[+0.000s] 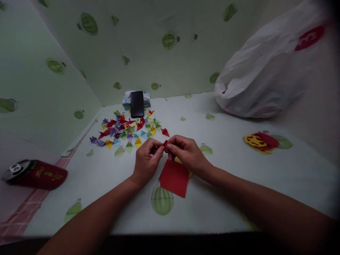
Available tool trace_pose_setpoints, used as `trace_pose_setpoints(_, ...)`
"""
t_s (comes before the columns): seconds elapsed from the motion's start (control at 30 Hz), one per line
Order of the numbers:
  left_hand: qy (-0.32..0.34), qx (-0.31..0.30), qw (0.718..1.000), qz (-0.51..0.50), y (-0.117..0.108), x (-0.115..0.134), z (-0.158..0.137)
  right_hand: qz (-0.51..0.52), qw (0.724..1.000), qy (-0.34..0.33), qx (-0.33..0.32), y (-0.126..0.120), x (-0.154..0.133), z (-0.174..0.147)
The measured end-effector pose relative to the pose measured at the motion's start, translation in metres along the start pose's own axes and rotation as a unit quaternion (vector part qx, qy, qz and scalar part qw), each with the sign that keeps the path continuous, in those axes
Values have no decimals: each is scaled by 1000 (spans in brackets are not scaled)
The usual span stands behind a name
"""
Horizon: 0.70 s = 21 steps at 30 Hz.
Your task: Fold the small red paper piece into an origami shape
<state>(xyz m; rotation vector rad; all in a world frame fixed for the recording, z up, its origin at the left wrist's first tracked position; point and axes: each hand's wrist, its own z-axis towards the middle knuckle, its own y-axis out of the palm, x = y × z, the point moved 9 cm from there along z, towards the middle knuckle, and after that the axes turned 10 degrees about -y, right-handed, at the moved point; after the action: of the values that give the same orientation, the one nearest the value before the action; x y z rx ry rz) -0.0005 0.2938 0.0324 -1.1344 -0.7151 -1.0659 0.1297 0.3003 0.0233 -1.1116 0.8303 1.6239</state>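
Between my two hands is a small folded piece of red paper (pixel 166 146), pinched from both sides. My left hand (pixel 147 160) is closed, its thumb and forefinger on the left side of the paper. From the right, my right hand (pixel 188 154) grips it with thumb and fingers, hiding part of it. Just below them a flat red paper square (pixel 174 178) lies on the table, with something yellow showing from under it. Many small folded paper figures (pixel 124 129) in red, purple, yellow, green and blue spread beyond my left hand.
A black phone (pixel 137 104) leans on a tissue box (pixel 127 101) behind the figures. A dark red drink can (pixel 37 174) is at the left. To the right are a yellow and red cut-out item (pixel 259 141) and a large white plastic bag (pixel 261 76).
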Motion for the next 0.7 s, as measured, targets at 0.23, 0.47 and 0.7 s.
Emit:
trace_pose_setpoints(0.23,13,-3,1000,14,1,4,0,30,999,23,1,0,4,-1)
trace_pose_setpoints(0.47,26,-1,999,22,1,6,-2,26,999,36,11,0,6,0)
trace_pose_setpoints(0.7,29,10,999,30,-1,9,-2,33,998,39,22,0,4,0)
